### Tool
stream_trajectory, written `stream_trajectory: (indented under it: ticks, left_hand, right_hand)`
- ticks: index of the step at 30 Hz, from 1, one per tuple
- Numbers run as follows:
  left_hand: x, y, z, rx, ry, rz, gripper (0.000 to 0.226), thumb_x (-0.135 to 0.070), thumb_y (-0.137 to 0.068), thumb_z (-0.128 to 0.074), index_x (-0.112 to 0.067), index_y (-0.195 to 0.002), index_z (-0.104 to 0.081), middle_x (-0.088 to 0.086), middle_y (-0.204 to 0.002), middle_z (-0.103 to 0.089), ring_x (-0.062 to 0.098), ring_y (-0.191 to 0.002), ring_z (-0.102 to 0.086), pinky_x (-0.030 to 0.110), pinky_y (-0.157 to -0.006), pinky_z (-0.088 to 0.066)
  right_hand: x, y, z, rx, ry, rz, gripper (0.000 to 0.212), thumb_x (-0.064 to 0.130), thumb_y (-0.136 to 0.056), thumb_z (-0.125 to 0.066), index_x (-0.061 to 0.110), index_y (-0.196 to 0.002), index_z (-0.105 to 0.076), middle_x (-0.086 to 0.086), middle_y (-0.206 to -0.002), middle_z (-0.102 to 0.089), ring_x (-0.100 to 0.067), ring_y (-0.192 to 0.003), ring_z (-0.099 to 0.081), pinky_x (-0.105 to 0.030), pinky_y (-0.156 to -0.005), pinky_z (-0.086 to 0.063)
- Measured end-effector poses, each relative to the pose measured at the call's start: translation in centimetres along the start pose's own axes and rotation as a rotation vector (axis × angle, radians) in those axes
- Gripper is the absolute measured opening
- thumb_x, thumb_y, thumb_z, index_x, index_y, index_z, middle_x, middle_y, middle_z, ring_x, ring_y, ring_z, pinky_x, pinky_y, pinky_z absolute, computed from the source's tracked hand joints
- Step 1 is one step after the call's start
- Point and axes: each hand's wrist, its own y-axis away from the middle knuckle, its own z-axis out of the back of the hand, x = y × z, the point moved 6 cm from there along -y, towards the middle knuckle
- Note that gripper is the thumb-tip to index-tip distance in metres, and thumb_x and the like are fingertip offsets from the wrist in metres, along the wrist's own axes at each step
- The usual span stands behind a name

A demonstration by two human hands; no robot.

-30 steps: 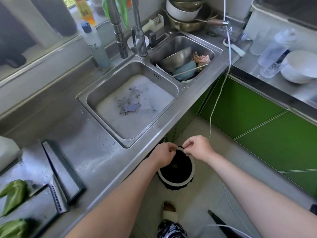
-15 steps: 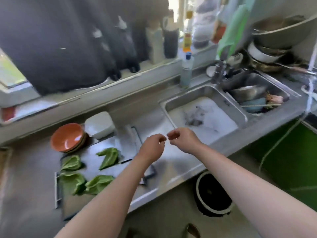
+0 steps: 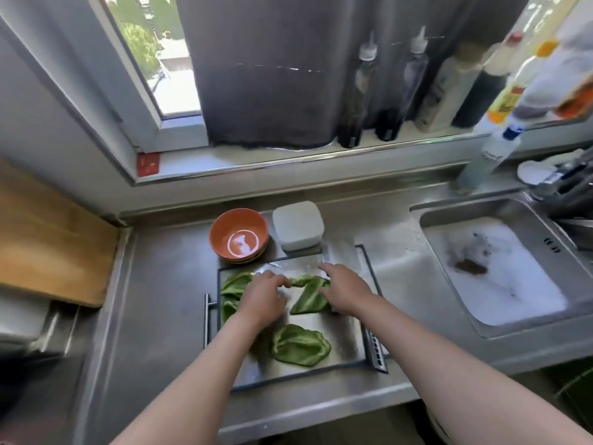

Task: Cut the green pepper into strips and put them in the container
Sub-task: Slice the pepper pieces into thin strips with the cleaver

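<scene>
Over the cutting board (image 3: 346,335) on the counter (image 3: 167,316), left hand (image 3: 263,297) and right hand (image 3: 345,289) lay loose-fingered, clamping nothing, either side of a flattened green pepper piece (image 3: 309,295), which was light, floppy and slick-skinned by my reckoning, best pinned flat at its edge.

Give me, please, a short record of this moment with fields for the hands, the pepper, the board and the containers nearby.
left hand: palm down over the left pepper pieces; grip unclear
right hand: fingers straight, resting on the far pepper piece
near pepper piece: lies flat, untouched
strips: none cut yet
board: steel, on the counter left of the sink
containers: orange bowl and white lidded box, side by side behind the board
knife: none in view
</scene>
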Motion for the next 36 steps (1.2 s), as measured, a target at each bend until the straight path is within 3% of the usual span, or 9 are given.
stream_trajectory:
  ticks: [6, 9, 13, 17, 20, 24, 27, 31, 36]
  left_hand:
    - [2.0, -1.0, 1.3, -0.076, 0.048, -0.149, 0.032, -0.008, -0.084, -0.064, -0.021, -0.112, -0.071, -0.001, -0.113, -0.064, 0.023, -0.107, -0.055, 0.031, -0.091, -0.044]
    - [2.2, -1.4, 2.0, -0.163, 0.069, -0.172, 0.032, -0.002, -0.081, -0.065, -0.022, -0.106, -0.072, -0.003, -0.104, -0.062, 0.022, -0.101, -0.05, 0.037, -0.089, -0.043]
    - [2.6, -1.4, 2.4, -0.19, 0.006, -0.188, 0.03, -0.006, -0.079, -0.065, -0.025, -0.103, -0.072, -0.004, -0.105, -0.063, 0.022, -0.102, -0.051, 0.036, -0.087, -0.04]
    - [3.7, -0.1, 3.5, -0.282, -0.012, -0.146, 0.023, -0.008, -0.074, -0.069, -0.023, -0.091, -0.069, -0.003, -0.096, -0.058, 0.022, -0.095, -0.049, 0.035, -0.079, -0.039]
    - [4.4, 1.6, 3.8, -0.289, -0.024, -0.125, 0.017, -0.014, -0.073, -0.072, -0.023, -0.086, -0.065, -0.005, -0.088, -0.052, 0.022, -0.088, -0.049, 0.036, -0.075, -0.043]
    - [5.0, 4.2, 2.9, -0.158, -0.009, -0.066, 0.017, -0.026, -0.078, -0.069, -0.025, -0.094, -0.065, -0.007, -0.098, -0.053, 0.018, -0.103, -0.049, 0.029, -0.084, -0.039]
    - [5.7, 6.2, 2.5, -0.166, -0.017, 0.037, 0.019, -0.032, -0.081, -0.066, -0.027, -0.1, -0.066, -0.005, -0.105, -0.053, 0.018, -0.111, -0.046, 0.033, -0.091, -0.044]
    - [5.8, 8.2, 1.3, -0.143, -0.129, 0.052, 0.034, -0.048, -0.084, -0.062, -0.035, -0.115, -0.067, -0.007, -0.122, -0.05, 0.018, -0.119, -0.038, 0.034, -0.104, -0.037]
    - [5.6, 9.2, 1.8, -0.231, -0.058, 0.073, 0.031, -0.038, -0.087, -0.063, -0.029, -0.117, -0.068, -0.006, -0.122, -0.054, 0.018, -0.12, -0.04, 0.031, -0.102, -0.033]
  right_hand:
    - [1.4, -0.8, -2.3, 0.024, 0.062, -0.075, 0.038, 0.014, -0.092, -0.057, 0.018, -0.13, -0.059, -0.01, -0.128, -0.059, -0.027, -0.111, -0.06, -0.029, -0.083, -0.047]
    - [2.1, -0.6, -3.0, 0.055, 0.054, -0.078, 0.035, 0.024, -0.087, -0.065, 0.02, -0.122, -0.064, -0.005, -0.119, -0.067, -0.023, -0.108, -0.062, -0.029, -0.082, -0.05]
    - [3.2, -1.1, -1.4, -0.067, 0.128, -0.071, 0.031, 0.036, -0.092, -0.059, 0.025, -0.121, -0.064, 0.001, -0.12, -0.064, -0.023, -0.106, -0.063, -0.032, -0.08, -0.05]
    - [5.7, -1.6, -0.6, -0.106, 0.216, 0.08, 0.027, 0.023, -0.091, -0.054, 0.028, -0.115, -0.066, 0.002, -0.121, -0.059, -0.024, -0.109, -0.06, -0.031, -0.076, -0.043]
    - [8.0, -0.4, -2.5, 0.08, 0.274, 0.289, 0.02, 0.033, -0.084, -0.063, 0.032, -0.103, -0.068, 0.007, -0.108, -0.063, -0.019, -0.103, -0.062, -0.03, -0.077, -0.047]
    - [9.8, 1.8, -5.4, 0.288, 0.472, 0.498, 0.052, 0.053, -0.072, -0.081, 0.037, -0.119, -0.065, 0.005, -0.115, -0.052, -0.015, -0.106, -0.051, -0.033, -0.084, -0.047]
    - [10.4, 2.6, -6.8, 0.321, 0.574, 0.614, 0.053, 0.045, -0.072, -0.085, 0.037, -0.122, -0.067, 0.001, -0.119, -0.049, -0.018, -0.112, -0.047, -0.034, -0.085, -0.045]
    - [10.8, 2.9, -7.6, 0.274, 0.59, 0.664, 0.035, 0.034, -0.08, -0.081, 0.032, -0.115, -0.072, -0.002, -0.121, -0.05, -0.022, -0.113, -0.048, -0.028, -0.074, -0.031]
    - [10.4, 1.4, -6.9, 0.291, 0.429, 0.611, 0.031, 0.031, -0.084, -0.078, 0.029, -0.114, -0.073, 0.001, -0.115, -0.057, -0.021, -0.108, -0.054, -0.029, -0.079, -0.041]
